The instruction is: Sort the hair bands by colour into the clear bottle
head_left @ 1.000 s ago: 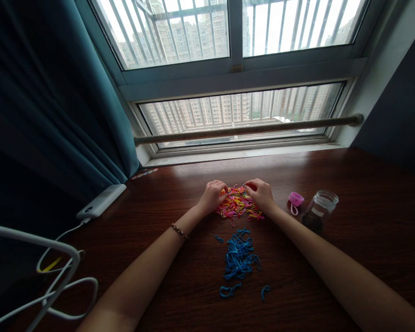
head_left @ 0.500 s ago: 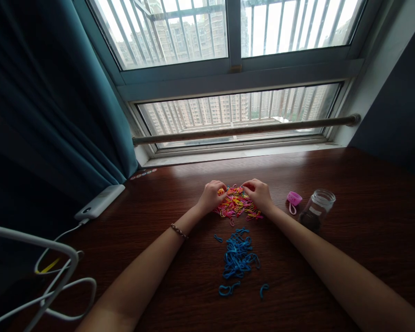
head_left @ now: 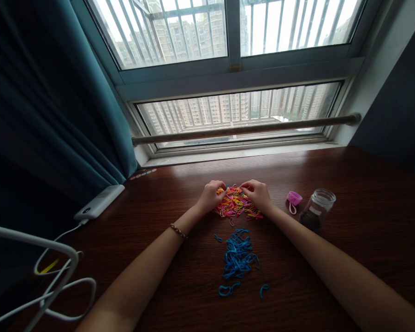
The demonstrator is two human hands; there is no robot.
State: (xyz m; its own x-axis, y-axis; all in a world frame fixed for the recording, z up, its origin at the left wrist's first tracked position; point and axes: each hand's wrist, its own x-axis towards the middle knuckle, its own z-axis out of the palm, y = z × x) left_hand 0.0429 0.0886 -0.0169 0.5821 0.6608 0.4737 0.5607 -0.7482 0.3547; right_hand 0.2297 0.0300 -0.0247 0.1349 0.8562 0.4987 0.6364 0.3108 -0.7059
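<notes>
Loops (head_left: 238, 206) pink, yellow, heaped; left hand (head_left: 210, 195), right hand (head_left: 258, 194): grip curled, closure, hold unclear

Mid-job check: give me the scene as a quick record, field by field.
Left hand: at left of mixed pile
Right hand: at its right
Held: cannot tell
Mixed pile: pink, yellow, orange
Blue pile: nearer the camera
Jar: open, right of pink cap
White device: by curtain

No text legible; pale label (head_left: 315, 210) on clear jar (head_left: 323, 199) too small to read
</notes>
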